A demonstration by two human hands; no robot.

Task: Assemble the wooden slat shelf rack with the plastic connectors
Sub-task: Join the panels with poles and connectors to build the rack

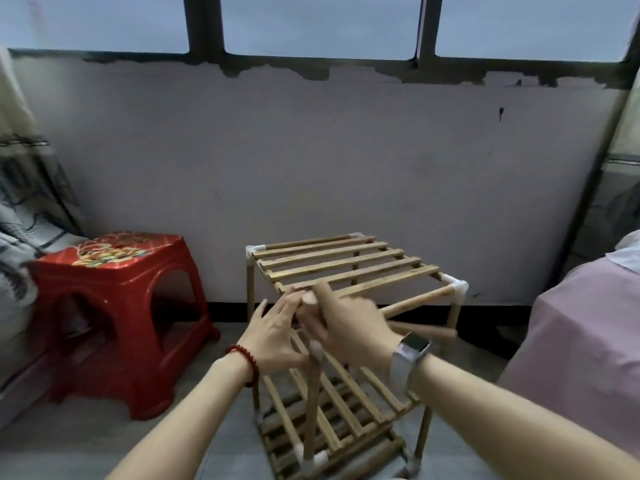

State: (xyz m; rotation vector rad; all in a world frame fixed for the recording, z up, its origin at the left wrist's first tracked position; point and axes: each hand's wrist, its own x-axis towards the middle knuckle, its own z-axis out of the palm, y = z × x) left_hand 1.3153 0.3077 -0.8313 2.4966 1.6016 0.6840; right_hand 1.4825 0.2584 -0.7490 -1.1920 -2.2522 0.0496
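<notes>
rack [349, 268] upright, slats run left-right; both hands [277, 332] [353, 323] at near-left corner, grip unclear.

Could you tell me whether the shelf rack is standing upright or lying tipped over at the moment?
Upright: the shelf rack has vertical posts, with its slatted tiers level, one above another.

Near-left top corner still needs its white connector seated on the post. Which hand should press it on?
Probably right. The right hand already sits over that corner, fingers at the front rail end. The left hand lies flat beside it, better suited to steady the post.
</notes>
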